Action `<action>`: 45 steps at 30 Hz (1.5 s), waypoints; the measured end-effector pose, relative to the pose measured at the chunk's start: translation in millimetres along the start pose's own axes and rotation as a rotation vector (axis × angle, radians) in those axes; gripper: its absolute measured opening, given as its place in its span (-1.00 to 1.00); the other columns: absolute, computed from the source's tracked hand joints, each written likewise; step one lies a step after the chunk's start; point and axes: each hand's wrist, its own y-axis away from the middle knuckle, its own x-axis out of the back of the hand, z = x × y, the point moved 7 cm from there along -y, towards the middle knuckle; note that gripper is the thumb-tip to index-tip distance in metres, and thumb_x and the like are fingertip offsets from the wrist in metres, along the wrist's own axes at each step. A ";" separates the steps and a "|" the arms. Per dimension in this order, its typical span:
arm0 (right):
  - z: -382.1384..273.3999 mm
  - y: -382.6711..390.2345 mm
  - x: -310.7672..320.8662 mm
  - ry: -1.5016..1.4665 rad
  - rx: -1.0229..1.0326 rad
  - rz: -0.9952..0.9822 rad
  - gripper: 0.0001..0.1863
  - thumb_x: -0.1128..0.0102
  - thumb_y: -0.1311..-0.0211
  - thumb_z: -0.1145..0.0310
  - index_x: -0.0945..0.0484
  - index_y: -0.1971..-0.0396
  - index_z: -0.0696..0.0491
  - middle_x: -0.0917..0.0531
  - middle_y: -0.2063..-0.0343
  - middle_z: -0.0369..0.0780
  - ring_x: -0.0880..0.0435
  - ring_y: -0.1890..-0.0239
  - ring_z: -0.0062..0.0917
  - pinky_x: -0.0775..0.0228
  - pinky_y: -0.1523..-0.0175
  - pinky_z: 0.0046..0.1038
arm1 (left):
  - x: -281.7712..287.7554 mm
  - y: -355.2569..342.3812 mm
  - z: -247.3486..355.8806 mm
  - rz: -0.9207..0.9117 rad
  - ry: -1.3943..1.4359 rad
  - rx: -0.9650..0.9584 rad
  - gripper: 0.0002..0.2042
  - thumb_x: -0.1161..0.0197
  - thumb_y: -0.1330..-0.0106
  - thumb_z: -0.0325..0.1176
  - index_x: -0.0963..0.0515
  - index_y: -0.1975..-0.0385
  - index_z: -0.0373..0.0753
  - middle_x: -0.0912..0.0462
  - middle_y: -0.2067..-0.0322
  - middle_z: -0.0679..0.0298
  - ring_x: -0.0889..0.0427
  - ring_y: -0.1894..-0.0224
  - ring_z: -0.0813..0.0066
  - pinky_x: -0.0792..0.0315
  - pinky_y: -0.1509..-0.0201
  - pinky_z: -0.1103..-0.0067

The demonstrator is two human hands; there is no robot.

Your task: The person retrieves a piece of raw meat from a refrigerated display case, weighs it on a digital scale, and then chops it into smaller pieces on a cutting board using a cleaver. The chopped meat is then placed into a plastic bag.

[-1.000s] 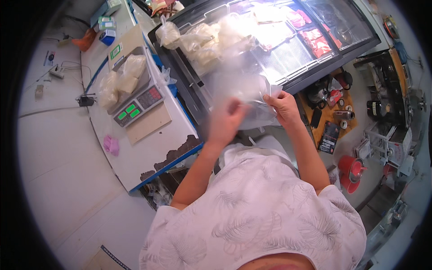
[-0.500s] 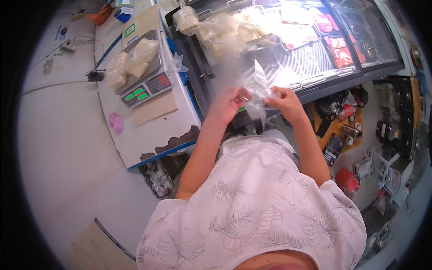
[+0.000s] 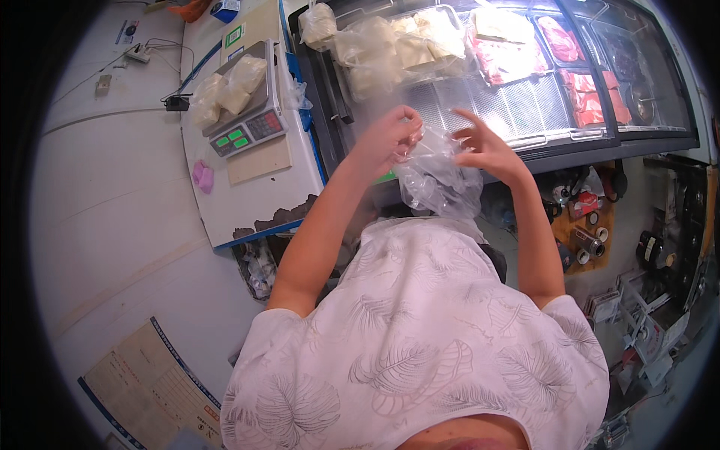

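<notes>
A clear plastic bag (image 3: 439,184) hangs in front of my body, spread out and crumpled. My left hand (image 3: 396,136) pinches its upper left edge, fingers closed on the film. Beside the bag's right edge is my right hand (image 3: 487,150), with its fingers apart and curved; it appears to hold nothing. Behind both hands stands the display case, whose mesh tray (image 3: 517,112) shows past my right fingers. Bags of pale blocks (image 3: 367,56) lie in the case beyond my left hand.
On the left counter a digital scale (image 3: 251,131) bears bagged pale blocks (image 3: 229,90). A pink crumpled piece (image 3: 202,176) lies on the counter. Red meat packs (image 3: 589,97) sit in the case at right. Below them, a wooden board (image 3: 592,247) holds jars and small items.
The bag has opened out from a narrow twisted shape into a wide, hanging one. My right hand has let go and spread its fingers; my left hand has risen slightly.
</notes>
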 end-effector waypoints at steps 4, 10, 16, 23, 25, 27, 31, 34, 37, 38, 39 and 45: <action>15.6 -4.2 9.3 0.460 -0.090 0.040 -0.69 -0.34 -0.32 0.42 -0.73 -0.05 0.06 -0.76 0.45 -0.09 -0.77 0.38 -0.35 -0.54 0.18 -0.24 | 23.6 0.4 0.5 0.194 -1.063 -0.449 -0.74 -0.46 -0.43 -0.27 -0.52 0.07 -0.18 -0.57 0.36 0.40 -0.52 0.44 0.57 -0.45 0.37 0.49; -103.8 35.0 42.1 0.756 0.343 0.748 -0.79 -0.32 -0.40 0.47 -0.74 0.01 0.03 -0.73 0.46 -0.08 -0.63 0.56 -0.15 -0.44 0.39 -0.22 | 18.2 35.5 70.7 0.775 -1.157 -0.869 -0.86 -0.44 -0.40 -0.45 -0.58 0.19 -0.28 -0.66 0.28 0.31 -0.62 0.25 0.50 -0.54 0.07 0.48; 31.7 39.8 28.5 0.612 0.008 0.353 -0.87 -0.34 -0.35 0.43 -0.80 0.20 0.10 -0.70 0.33 -0.06 -0.64 0.29 -0.09 -0.49 0.08 -0.18 | 98.0 2.1 -27.7 0.486 -0.234 -0.293 -0.87 -0.31 -0.46 -0.60 -0.57 0.08 -0.32 -0.69 0.20 0.25 -0.69 0.14 0.43 -0.58 -0.04 0.48; 87.6 -2.5 15.1 -0.943 -0.217 0.236 -0.81 -0.17 -0.60 0.42 -0.60 -0.03 0.18 -0.68 0.33 -0.27 -0.68 0.30 -0.52 -0.62 0.02 -0.36 | 144.6 -42.9 -80.3 0.013 0.724 -0.013 -0.86 -0.21 -0.47 -0.60 -0.50 0.10 -0.19 -0.56 0.32 0.38 -0.46 0.45 0.63 -0.28 0.49 0.60; 94.7 -17.9 25.3 -1.039 -0.124 0.146 -0.83 -0.15 -0.60 0.43 -0.60 -0.01 0.17 -0.66 0.32 -0.28 -0.67 0.28 -0.54 -0.60 0.02 -0.38 | 142.6 -36.3 -71.3 0.223 0.421 -0.042 -0.85 -0.34 -0.40 -0.51 -0.50 0.18 -0.15 -0.49 0.40 0.46 -0.35 0.54 0.72 -0.16 0.55 0.66; 69.3 -33.1 36.4 -0.627 -0.074 0.341 -0.78 -0.23 -0.54 0.45 -0.59 -0.08 0.17 -0.67 0.24 -0.25 -0.66 0.22 -0.54 -0.56 -0.01 -0.39 | 128.7 -28.8 -42.2 0.460 0.012 -0.190 -0.81 -0.41 -0.36 -0.45 -0.50 0.19 -0.14 -0.45 0.46 0.49 -0.36 0.55 0.72 -0.19 0.55 0.69; -77.8 -22.4 -4.6 0.756 0.555 0.724 -0.58 -0.35 -0.18 0.60 -0.60 -0.07 0.16 -0.68 0.00 -0.04 -0.68 0.00 -0.15 -0.50 -0.15 -0.20 | 143.9 -34.9 -39.7 0.714 -0.394 -0.352 -0.75 -0.43 -0.26 -0.26 -0.63 0.29 -0.34 -0.70 0.50 0.12 -0.72 0.54 0.34 -0.53 0.42 0.41; -84.0 -38.0 -57.8 0.768 0.774 0.422 -0.58 -0.28 -0.14 0.67 -0.61 -0.05 0.12 -0.69 0.12 -0.06 -0.67 -0.01 -0.11 -0.49 -0.18 -0.19 | 156.8 -52.7 -58.2 0.777 -0.378 -0.257 -0.78 -0.46 -0.32 -0.29 -0.62 0.30 -0.31 -0.67 0.44 0.29 -0.55 0.60 0.52 -0.44 0.54 0.49; -20.1 -97.6 -90.2 0.913 0.453 0.117 -0.54 -0.30 -0.29 0.55 -0.58 -0.20 0.00 -0.72 0.17 -0.08 -0.73 0.02 -0.08 -0.58 -0.08 -0.10 | 178.3 -59.6 -65.4 0.830 -0.454 -0.183 -0.76 -0.46 -0.33 -0.29 -0.59 0.26 -0.33 -0.64 0.36 0.28 -0.60 0.45 0.43 -0.52 0.38 0.45; 8.2 -114.8 -85.7 0.995 0.247 0.072 -0.50 -0.33 -0.32 0.49 -0.55 -0.26 -0.04 -0.72 0.15 -0.08 -0.75 0.04 -0.07 -0.60 -0.05 -0.09 | 176.6 -54.0 -58.4 0.855 -0.532 -0.167 -0.75 -0.45 -0.32 -0.30 -0.57 0.24 -0.34 -0.63 0.32 0.24 -0.63 0.37 0.37 -0.55 0.29 0.42; 41.2 -125.5 -72.3 1.070 0.025 0.047 -0.47 -0.35 -0.34 0.43 -0.53 -0.31 -0.07 -0.73 0.13 -0.07 -0.76 0.05 -0.06 -0.62 -0.01 -0.07 | 150.2 -38.7 -23.8 0.876 -0.690 -0.170 -0.76 -0.42 -0.32 -0.33 -0.56 0.21 -0.35 -0.62 0.27 0.19 -0.65 0.26 0.31 -0.57 0.18 0.38; 48.9 -139.4 -82.9 1.185 0.094 -0.134 -0.25 -0.49 -0.27 0.28 -0.40 -0.46 -0.12 -0.74 0.08 -0.05 -0.80 0.08 -0.05 -0.65 0.06 -0.05 | 65.0 -22.7 -15.2 0.572 -1.356 -0.872 -0.58 -0.40 -0.22 -0.49 -0.50 -0.09 -0.36 -0.59 0.00 0.03 -0.62 -0.13 0.07 -0.58 -0.08 0.22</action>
